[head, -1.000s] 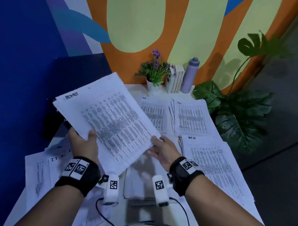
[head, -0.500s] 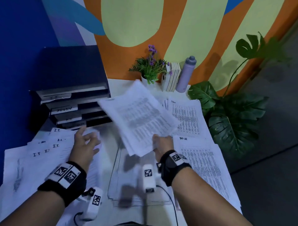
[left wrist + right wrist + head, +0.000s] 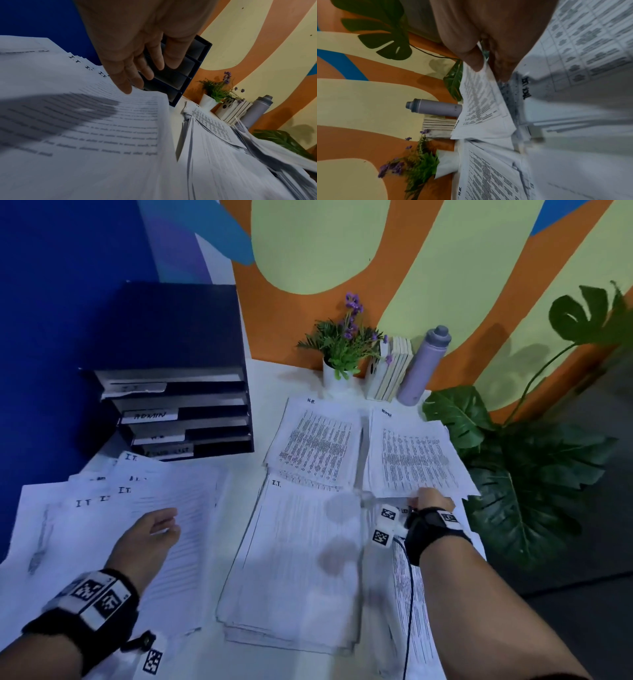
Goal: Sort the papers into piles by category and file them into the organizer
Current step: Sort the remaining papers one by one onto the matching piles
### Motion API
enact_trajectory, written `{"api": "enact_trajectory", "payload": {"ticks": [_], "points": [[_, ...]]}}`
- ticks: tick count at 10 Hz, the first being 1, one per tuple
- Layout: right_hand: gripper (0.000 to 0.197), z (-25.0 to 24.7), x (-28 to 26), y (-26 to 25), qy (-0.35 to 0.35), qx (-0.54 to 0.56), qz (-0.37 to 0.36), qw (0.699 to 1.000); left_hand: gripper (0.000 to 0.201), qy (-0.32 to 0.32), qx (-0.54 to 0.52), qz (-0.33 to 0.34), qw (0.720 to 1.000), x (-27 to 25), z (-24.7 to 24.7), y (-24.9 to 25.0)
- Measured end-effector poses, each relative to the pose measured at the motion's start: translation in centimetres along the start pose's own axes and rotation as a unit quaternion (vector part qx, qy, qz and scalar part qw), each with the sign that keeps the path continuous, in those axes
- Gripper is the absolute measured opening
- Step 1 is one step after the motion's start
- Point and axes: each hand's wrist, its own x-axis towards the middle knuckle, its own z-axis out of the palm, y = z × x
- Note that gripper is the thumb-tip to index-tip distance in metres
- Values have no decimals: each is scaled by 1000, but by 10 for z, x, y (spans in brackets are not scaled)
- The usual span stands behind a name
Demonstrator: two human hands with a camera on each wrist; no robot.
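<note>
My right hand [image 3: 426, 500] pinches the near edge of the ADMIN sheets [image 3: 416, 460], which lie on the ADMIN pile at the back right. In the right wrist view, thumb and fingers [image 3: 477, 63] clamp that edge [image 3: 481, 102]. My left hand [image 3: 154, 534] hovers flat over the spread I.T. papers [image 3: 102, 501] at the left. Its straight fingers [image 3: 125, 86] are at a text page [image 3: 102, 128] and hold nothing. An H.R. pile [image 3: 317, 443] and a thick I.T. pile [image 3: 301, 563] lie in the middle. The dark organizer [image 3: 178, 395] with labelled trays stands at the back left.
A task list pile [image 3: 411, 604] lies under my right forearm. A potted purple flower [image 3: 342, 347], upright books [image 3: 390, 371] and a grey bottle [image 3: 423, 364] stand at the table's back edge. A large leafy plant [image 3: 527, 474] stands right of the table.
Both hands held the ADMIN sheets up a second ago. The left hand let go and dropped to the I.T. papers; the right hand carried the sheets to the back-right pile.
</note>
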Motion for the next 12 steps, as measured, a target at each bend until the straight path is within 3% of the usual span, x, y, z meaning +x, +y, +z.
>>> {"api": "enact_trajectory", "payload": {"ticks": [1, 2, 3, 4, 5, 6, 7, 8, 9, 10, 11, 12], "points": [[44, 9, -14, 17, -10, -69, -7, 998, 26, 3, 10, -1, 1000, -1, -4, -6], [46, 29, -37, 37, -45, -96, -47, 993, 33, 0, 84, 13, 996, 3, -13, -14], [33, 56, -74, 69, -105, -94, -56, 988, 49, -11, 219, 31, 975, 17, -32, -35], [19, 80, -123, 93, -197, -112, -60, 972, 66, -18, 382, -17, 924, 30, -59, -61], [17, 102, -168, 111, -290, -181, -71, 937, 80, -38, 468, -61, 881, 30, -83, -75], [14, 122, -203, 130, -360, -238, -80, 899, 91, -84, 499, -63, 860, 30, -100, -88], [23, 141, -228, 148, -394, -274, -83, 873, 94, -127, 527, -21, 840, 31, -107, -102], [50, 155, -231, 168, -385, -329, -112, 855, 90, -168, 533, 38, 828, 28, -104, -110], [53, 162, -233, 177, -354, -339, -122, 863, 83, -223, 518, 100, 820, 27, -98, -114], [16, 158, -241, 170, -300, -374, -154, 864, 68, -252, 459, 172, 835, 28, -98, -114], [21, 150, -234, 167, -242, -382, -149, 879, 64, -128, 384, 172, 898, 34, -102, -109], [18, 140, -227, 165, -207, -313, -111, 920, 79, -21, 399, 54, 915, 45, -111, -107]]}}
